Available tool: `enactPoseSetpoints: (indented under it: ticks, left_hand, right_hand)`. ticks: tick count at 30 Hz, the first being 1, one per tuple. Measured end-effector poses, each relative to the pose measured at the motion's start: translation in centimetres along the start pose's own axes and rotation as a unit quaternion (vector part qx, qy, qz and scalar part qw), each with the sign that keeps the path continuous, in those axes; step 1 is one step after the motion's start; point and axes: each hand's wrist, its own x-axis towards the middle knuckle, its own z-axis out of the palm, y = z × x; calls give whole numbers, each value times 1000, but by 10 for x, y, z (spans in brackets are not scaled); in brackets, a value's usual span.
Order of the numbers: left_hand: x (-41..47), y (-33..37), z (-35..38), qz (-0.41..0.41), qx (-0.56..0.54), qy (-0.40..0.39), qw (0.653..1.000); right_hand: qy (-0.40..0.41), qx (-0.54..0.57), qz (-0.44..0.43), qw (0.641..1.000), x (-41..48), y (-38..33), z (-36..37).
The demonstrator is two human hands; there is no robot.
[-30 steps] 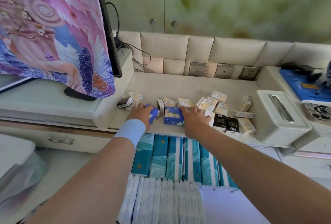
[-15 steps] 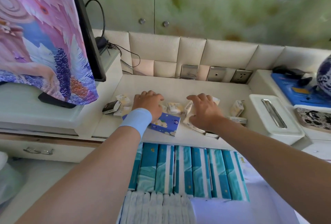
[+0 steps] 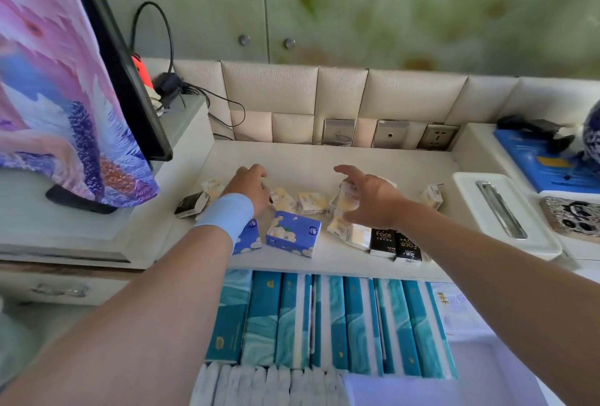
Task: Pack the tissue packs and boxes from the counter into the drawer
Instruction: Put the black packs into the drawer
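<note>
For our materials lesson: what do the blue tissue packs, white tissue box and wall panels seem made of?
Blue tissue packs: likely thin plastic film, glossy print. White tissue box: probably hard plastic, smooth; shiny metal-looking slot. Wall panels: seemingly grained leatherette, puffed between seams.

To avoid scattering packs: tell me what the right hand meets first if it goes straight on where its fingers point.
Most likely the cream tissue packs just ahead of the right hand, whose spread fingers angle down-left at them. Whether it now touches them is unclear. Beyond lies bare counter.
</note>
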Motion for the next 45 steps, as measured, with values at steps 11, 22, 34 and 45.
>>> enactPoseSetpoints:
  ticks: [11, 22, 34, 45]
  left_hand:
    - [-31, -3, -18, -151, -80, 80, 982]
    - [-33, -86, -36, -188, 16, -10, 982]
    - [-3, -89, -33, -164, 45, -49, 984]
    - [-33, 5, -35, 16, -56, 109, 992]
  right_hand:
    - [21, 2, -69, 997, -13, -20, 22]
    - [53, -76, -130, 987, 8, -76, 35]
    - [75, -48, -42, 995, -19, -3, -1]
    - [-101, -199, 70, 972, -78, 37, 17]
